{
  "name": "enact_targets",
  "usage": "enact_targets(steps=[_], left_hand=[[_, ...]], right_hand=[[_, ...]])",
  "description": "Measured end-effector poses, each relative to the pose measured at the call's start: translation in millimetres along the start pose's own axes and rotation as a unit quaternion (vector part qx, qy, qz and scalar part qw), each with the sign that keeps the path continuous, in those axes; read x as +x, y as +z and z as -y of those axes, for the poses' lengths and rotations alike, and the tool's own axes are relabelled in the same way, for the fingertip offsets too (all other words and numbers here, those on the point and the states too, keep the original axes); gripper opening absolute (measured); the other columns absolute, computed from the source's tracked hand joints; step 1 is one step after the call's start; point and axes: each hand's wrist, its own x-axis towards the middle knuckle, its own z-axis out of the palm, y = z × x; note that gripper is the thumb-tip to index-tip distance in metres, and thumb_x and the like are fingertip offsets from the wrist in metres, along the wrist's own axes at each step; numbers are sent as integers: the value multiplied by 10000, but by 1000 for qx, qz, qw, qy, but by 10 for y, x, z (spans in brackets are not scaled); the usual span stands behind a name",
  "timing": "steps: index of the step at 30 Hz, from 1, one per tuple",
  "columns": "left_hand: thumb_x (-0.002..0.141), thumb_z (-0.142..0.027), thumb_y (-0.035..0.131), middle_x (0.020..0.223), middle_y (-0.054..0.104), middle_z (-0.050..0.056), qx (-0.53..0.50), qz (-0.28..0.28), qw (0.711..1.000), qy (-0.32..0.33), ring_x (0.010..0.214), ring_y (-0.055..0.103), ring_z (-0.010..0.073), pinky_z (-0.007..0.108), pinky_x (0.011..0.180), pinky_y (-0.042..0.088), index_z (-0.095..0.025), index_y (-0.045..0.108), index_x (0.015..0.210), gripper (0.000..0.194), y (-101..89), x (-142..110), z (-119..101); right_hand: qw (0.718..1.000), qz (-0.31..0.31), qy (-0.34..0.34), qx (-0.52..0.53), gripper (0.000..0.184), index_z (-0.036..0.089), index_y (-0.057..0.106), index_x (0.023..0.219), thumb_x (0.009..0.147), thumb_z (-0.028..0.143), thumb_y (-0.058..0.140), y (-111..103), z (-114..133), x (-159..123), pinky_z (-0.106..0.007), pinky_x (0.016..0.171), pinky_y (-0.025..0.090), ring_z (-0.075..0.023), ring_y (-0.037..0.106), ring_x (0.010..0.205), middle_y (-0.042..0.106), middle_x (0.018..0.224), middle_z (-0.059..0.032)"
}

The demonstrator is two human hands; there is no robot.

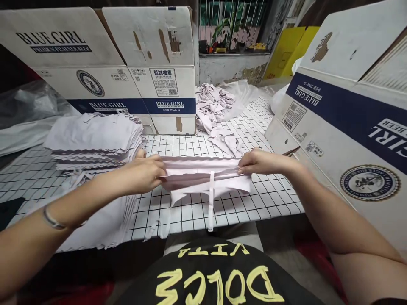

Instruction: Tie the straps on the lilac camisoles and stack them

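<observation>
A pale pink strappy garment (pixel 203 167) is stretched sideways between my two hands, just over the checked tabletop. My left hand (pixel 149 169) is closed on its left end, and my right hand (pixel 254 162) pinches the right end. One thin strap (pixel 211 201) dangles from the front of the fabric past the table's near edge. To the left of my left hand lies a thick stack of folded pale garments (pixel 92 133). Nearer to me, a second layered pile (pixel 95 224) of the same cloth reaches the table's front edge.
Behind the stack stands an open white carton (pixel 165 89). A second carton (pixel 343 127) is on the right. Between them, a loose heap of pale pink pieces (pixel 213 101) lies beside clear plastic (pixel 243 91). The white table (pixel 190 216) has a black grid.
</observation>
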Motion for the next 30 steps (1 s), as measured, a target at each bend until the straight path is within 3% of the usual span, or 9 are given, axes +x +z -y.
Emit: enact_targets(steps=[2,7,10,12,17,20,25,28,30], left_hand=[[861,-185,486,851,697,54,9,21,999,-24,918,518,228,385,882,279,-215,699,726,255,230,82,-58],[816,-158,541,775,663,95,32,101,994,-22,886,492,249,421,846,268,-155,641,612,227,627,219,-245],[839,-226,566,772,662,101,47,130,990,-27,895,486,251,423,841,274,-153,650,630,237,693,238,-305],[857,-279,576,763,658,104,47,136,989,-30,909,489,259,438,857,273,-152,651,632,269,702,237,-318],[815,-110,565,816,664,94,42,142,988,-29,940,498,255,487,909,252,-140,637,630,200,713,211,-302],[778,-34,549,772,650,81,27,124,992,-21,927,507,252,505,935,243,-142,634,624,206,717,199,-288],[718,6,562,752,650,69,14,120,993,-11,916,505,251,487,946,245,-153,617,613,198,646,191,-285],[722,30,536,777,663,68,27,122,992,-2,925,505,252,493,934,249,-151,608,621,219,588,213,-302],[728,27,544,764,662,62,34,131,991,-8,904,504,244,508,950,238,-151,586,602,222,563,243,-321]], right_hand=[[995,-38,24,-88,295,193,651,712,845,446,578,241,-52,167,-399,847,336,-210,528,763,622,715,-39],[949,-284,-12,-135,316,177,610,829,831,492,628,1174,256,462,-378,845,333,-255,529,900,647,932,-112],[952,-290,-33,-97,374,170,597,864,840,543,592,1671,557,613,-354,779,366,-248,546,845,648,900,-117],[964,-254,-19,-74,277,158,597,892,888,430,546,1812,662,717,-340,725,378,-243,562,816,651,919,-130],[976,-197,27,87,99,183,562,822,879,256,524,1560,573,850,-267,628,389,-166,558,687,626,776,-41],[982,-171,-39,68,164,189,569,940,819,279,633,1455,499,858,-264,649,397,-166,553,735,623,868,-40],[983,-127,-122,55,132,177,556,806,903,247,502,1422,472,827,-278,671,389,-162,519,729,594,808,-45],[959,-187,-115,180,200,179,533,848,922,357,479,1162,534,913,-262,639,392,-144,501,700,559,779,-19],[965,-136,-122,188,209,179,558,870,909,375,497,934,611,1065,-259,634,394,-142,508,706,566,789,-16]])
